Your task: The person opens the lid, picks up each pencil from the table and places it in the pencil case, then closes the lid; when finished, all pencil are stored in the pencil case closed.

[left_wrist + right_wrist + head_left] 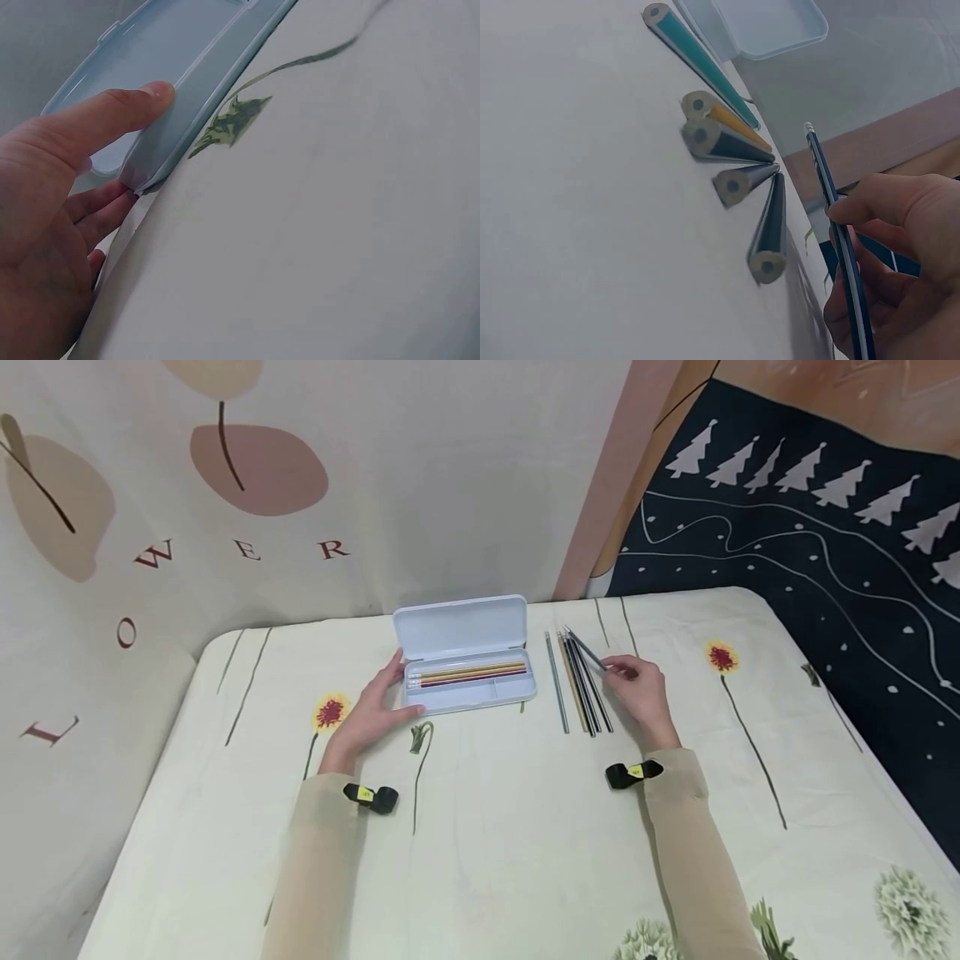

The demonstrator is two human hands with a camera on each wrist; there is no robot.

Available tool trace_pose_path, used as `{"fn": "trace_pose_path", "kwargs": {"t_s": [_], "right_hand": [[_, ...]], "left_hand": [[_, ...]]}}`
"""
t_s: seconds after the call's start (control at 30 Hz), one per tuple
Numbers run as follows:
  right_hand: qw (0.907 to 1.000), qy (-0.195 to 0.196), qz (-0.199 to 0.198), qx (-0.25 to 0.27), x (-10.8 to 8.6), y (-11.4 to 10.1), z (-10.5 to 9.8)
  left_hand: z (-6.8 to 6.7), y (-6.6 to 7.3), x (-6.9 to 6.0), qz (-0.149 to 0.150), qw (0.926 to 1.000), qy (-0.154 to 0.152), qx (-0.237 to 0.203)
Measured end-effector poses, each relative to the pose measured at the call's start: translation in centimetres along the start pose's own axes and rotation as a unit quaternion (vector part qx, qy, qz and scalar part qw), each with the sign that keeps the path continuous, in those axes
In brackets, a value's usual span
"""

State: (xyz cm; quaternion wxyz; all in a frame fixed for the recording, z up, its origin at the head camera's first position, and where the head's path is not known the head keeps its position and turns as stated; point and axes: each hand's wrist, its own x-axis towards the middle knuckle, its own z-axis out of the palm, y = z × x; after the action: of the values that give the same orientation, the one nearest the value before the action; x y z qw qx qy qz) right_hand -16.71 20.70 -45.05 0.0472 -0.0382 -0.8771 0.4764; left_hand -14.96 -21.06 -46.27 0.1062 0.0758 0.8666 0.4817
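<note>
A light blue pencil case (450, 697) lies with its lid (461, 627) raised at the far side. Several pencils (468, 675), yellow and dark red among them, lie inside. My left hand (372, 703) holds the case's left end, thumb on the front side and fingers round the end, as the left wrist view shows. Between thumb and fingers, my right hand (636, 689) pinches a dark striped pencil (844, 247), raised off the cloth. Left of that hand lie several dark pencils (585, 685), a yellow pencil (572, 685) and a teal pencil (557, 683).
A pale flowered cloth (487, 827) covers the table. Behind its far edge hangs a white printed curtain (450, 485). Dark fabric with tree shapes (787, 552) hangs at the right.
</note>
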Motion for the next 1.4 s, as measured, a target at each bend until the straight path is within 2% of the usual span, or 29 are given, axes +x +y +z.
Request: {"fn": "trace_pose_path", "kwargs": {"t_s": [0.63, 1.4], "right_hand": [[0.9965, -0.057, -0.058, 0.02, -0.7, -0.5, -0.6], [0.9894, -0.087, -0.111, 0.034, -0.4, -2.2, 1.2]], "left_hand": [[0.0, 0.1, -0.2, 0.0, 1.0, 0.002, 0.002], [0.0, 0.3, -0.1, -0.003, 1.0, 0.001, 0.003]]}}
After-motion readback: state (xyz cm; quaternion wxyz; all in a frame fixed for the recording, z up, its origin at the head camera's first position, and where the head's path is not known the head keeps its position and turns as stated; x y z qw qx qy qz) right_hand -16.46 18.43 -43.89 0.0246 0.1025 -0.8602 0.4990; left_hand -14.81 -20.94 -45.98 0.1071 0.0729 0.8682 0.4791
